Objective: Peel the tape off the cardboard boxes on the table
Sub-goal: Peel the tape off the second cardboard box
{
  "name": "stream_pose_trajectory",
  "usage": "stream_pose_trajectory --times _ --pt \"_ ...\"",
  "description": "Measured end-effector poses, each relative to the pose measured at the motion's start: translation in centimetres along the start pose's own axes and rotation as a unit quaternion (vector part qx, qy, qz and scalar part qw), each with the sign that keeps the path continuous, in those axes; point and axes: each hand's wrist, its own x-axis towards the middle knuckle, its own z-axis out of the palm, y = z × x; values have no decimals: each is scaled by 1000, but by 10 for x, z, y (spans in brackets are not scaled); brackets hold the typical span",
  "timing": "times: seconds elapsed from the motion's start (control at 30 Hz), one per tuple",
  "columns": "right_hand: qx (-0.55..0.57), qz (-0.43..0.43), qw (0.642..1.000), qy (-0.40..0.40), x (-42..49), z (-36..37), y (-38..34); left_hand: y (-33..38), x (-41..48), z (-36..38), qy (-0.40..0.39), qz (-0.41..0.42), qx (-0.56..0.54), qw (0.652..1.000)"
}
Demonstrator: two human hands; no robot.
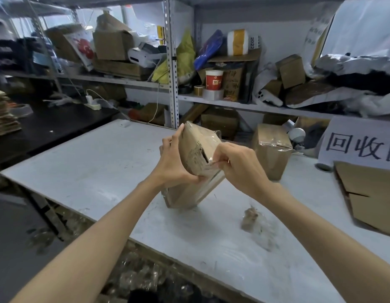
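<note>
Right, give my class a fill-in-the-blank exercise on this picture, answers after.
The left hand grips the tilted box while the right hand pinches its ____.
A second box stands on the white table to its ____.
Flattened ____ lies at the table's right edge.
Answers: tape; right; cardboard.

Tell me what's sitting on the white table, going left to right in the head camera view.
small white block at the far edge → tilted taped box → second taped box, standing upright → flattened cardboard
</note>
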Motion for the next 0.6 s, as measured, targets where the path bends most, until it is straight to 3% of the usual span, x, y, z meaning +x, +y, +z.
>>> stream_pose_trajectory --times 0.23,0.37,0.47,0.53,0.6 --pt "33 70 993 83 -9 -5 -1 11 2 5 -1 -17 20 1000" --pt "53 164 984 41 -4 -10 -2 20 0 12 24 -17 61 998" --pt "-23 183 980 74 -7 -4 -7 28 -2 20 26 16 98 995" --pt "1 198 976 85 -7 -7 -7 32 -4 23 26 24 117 993" --pt "41 171 983 44 -9 -10 -6 31 -3 23 30 4 122 992"
